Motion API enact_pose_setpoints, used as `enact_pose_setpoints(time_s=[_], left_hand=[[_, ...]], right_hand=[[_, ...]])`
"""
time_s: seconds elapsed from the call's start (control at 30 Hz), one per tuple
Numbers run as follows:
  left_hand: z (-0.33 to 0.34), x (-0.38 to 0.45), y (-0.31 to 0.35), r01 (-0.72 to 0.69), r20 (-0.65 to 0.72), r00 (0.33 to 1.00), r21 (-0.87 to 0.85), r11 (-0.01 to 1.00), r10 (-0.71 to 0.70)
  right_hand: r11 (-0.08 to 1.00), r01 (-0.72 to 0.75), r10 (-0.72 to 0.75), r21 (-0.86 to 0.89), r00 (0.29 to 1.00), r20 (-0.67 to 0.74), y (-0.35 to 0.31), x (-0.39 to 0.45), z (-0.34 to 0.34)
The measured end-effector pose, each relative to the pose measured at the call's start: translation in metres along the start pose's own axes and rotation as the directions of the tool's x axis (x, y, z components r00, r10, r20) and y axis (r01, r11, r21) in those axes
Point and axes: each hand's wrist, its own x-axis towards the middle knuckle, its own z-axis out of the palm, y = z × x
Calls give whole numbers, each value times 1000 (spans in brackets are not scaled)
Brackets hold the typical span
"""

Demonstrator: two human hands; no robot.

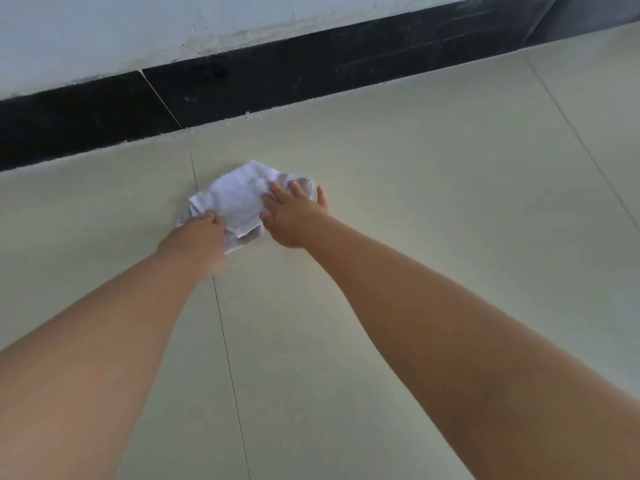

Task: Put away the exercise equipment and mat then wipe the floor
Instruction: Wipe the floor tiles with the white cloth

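Observation:
A white folded cloth (239, 197) lies flat on the pale tiled floor (415, 188), a short way from the wall. My left hand (195, 237) rests on the cloth's near left corner with its fingers bent over the edge. My right hand (294, 216) presses on the cloth's right side with straight, spread fingers. Both arms are stretched out in front of me. No exercise equipment or mat is in view.
A black skirting band (242, 91) runs along the foot of a white wall (121, 32) just beyond the cloth. Thin tile joints (228, 358) cross the floor.

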Motion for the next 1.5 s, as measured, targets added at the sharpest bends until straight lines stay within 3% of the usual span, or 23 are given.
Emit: enact_pose_setpoints(time_s=[0.2, 0.37, 0.47, 0.63, 0.77, 0.93, 1.07, 1.3, 1.5], left_hand=[[27, -51, 7, -8, 128, 992, -9, 1000, 9], [37, -102, 32, -94, 302, 949, -4, 996, 90], [36, -124, 58, -100, 336, 936, -49, 994, 110], [29, -149, 121, -295, 244, 920, -88, 951, 308], [19, -144, 182, -463, 79, 880, -85, 882, 469], [-6, -100, 231, -467, -103, 883, -84, 880, 458], [-20, -72, 214, -377, -152, 922, -137, 916, 357], [28, -69, 102, -129, -74, 990, -180, 975, 118], [87, -133, 100, -422, -311, 874, -104, 900, 374]], right_hand=[[996, 90, -89, -8, 995, 48, -7, -43, 29], [992, 103, -108, 78, 992, 60, 8, -100, 63], [995, 84, -88, 49, 991, 104, 25, -136, 76], [990, -138, 132, 37, 981, 141, 75, -208, 94], [928, -373, 370, -9, 919, 138, 129, -258, 100], [864, -500, 500, 68, 866, 8, 172, -229, 81], [867, -460, 477, 191, 877, -56, 163, -169, 58], [972, -154, 166, 179, 985, -49, 68, -142, 78], [977, -148, 147, 156, 989, 21, 45, -212, 134]])
